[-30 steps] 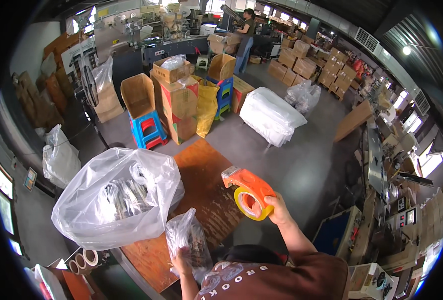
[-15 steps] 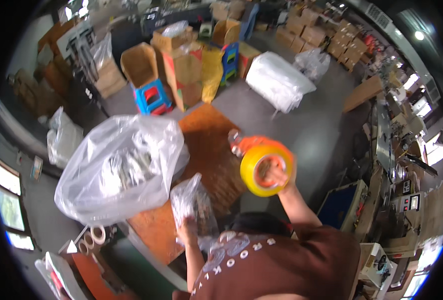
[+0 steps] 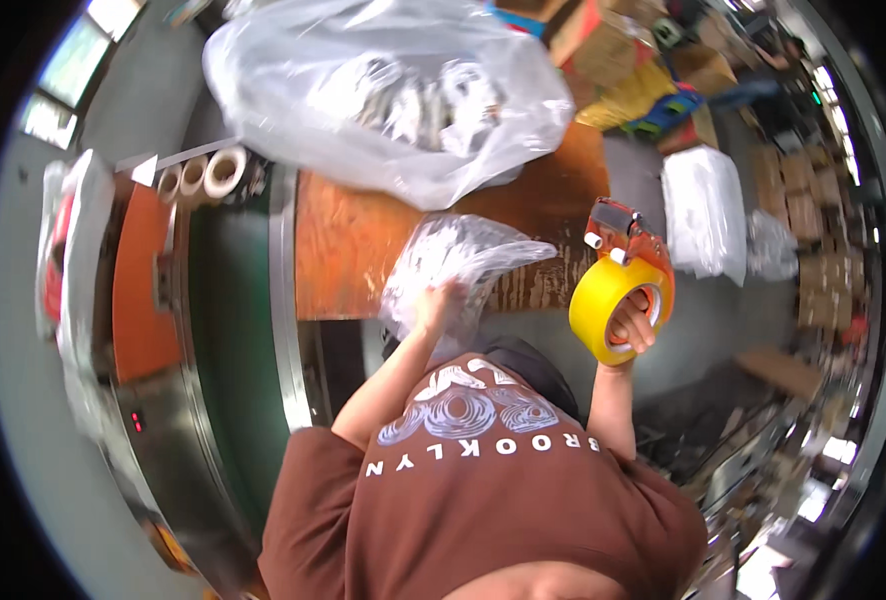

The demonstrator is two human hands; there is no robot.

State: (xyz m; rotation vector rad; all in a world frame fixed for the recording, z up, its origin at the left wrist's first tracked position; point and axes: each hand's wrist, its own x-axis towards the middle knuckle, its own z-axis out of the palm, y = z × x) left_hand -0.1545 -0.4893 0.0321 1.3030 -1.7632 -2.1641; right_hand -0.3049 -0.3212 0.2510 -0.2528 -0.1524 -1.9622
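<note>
A tape dispenser (image 3: 625,228) with an orange-red frame carries a thick roll of yellow tape (image 3: 593,312). My right hand (image 3: 631,326) is closed on it, with fingers showing through the roll's core. It is held up to the right of the wooden table (image 3: 348,235). My left hand (image 3: 437,306) grips a clear plastic bag (image 3: 453,250) at the table's near edge. The bag's gathered end points right, toward the dispenser, with a gap between them. Its contents are blurred, and part of my left fingers is hidden.
A large clear plastic sack (image 3: 523,95) holding silvery wrapped items fills the table's far side. Left of the table lies a green conveyor belt (image 3: 233,330), with tape rolls (image 3: 225,172) at its far end. A white wrapped bundle (image 3: 705,215) stands on the floor at right.
My view has turned, so the table now lies straight ahead. The bag's gathered end has swung from pointing away to pointing right. The dispenser's head now points up and away.
</note>
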